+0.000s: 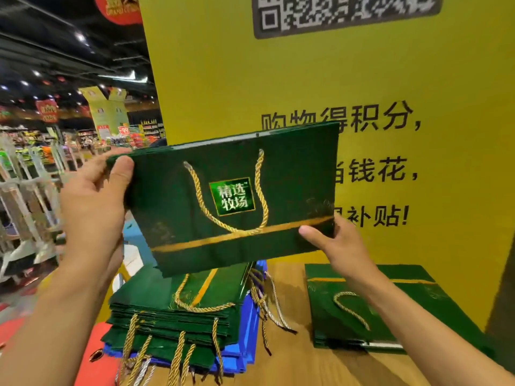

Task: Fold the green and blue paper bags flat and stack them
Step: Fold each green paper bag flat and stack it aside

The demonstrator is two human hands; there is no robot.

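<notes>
Shop aisles and a tall yellow printed signboard [278, 79] stand behind a pale wooden tabletop [292, 366]. One flat dark green paper bag with a gold stripe [292, 176] is held up in the air over the table, tilted, its twisted gold rope handle [200, 196] hanging against its front.

The left hand [94, 201] pinches the bag's upper left corner, thumb on the front and fingers behind. The right hand [337, 246] pinches the lower right corner the same way, thumb on the front.

Two piles lie on the table below. Under the held bag is a stack of flat green bags [156, 307] resting on flat blue paper bags [242, 355], rope handles trailing over the near edge; the layers are too many and too close to count. Under the right forearm lies a thinner pile of green bags [390, 316], well apart from the first stack.
</notes>
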